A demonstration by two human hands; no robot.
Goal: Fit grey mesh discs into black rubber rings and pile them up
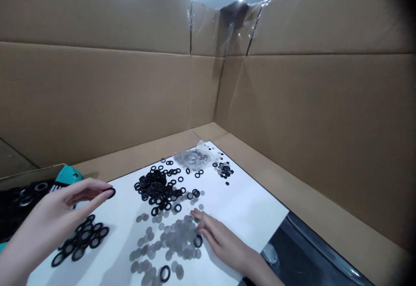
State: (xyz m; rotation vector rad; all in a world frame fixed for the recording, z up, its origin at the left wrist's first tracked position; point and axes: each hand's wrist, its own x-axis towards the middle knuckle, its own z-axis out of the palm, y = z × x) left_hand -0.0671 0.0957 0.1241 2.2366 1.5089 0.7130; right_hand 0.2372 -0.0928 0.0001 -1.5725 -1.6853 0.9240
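Observation:
Between the thumb and fingertips of my left hand (74, 201) is a black ring (111, 193), held above the white board (247, 203). Below that hand lies a group of black rings with grey discs in them (85, 235). My right hand (224, 242) rests at the right side of a spread of grey translucent discs (178, 236); its fingers are bent close together, and whatever is under the fingertips is too small to make out. A loose black ring (198, 241) lies beside its thumb. Farther back is a heap of black rings (157, 186).
A clear plastic bag (195, 158) lies at the board's back, with small black pieces (225, 170) to its right. At left stands a box of black rings (29, 195) with a teal flap (69, 174). Cardboard walls (113, 95) rise behind and at right.

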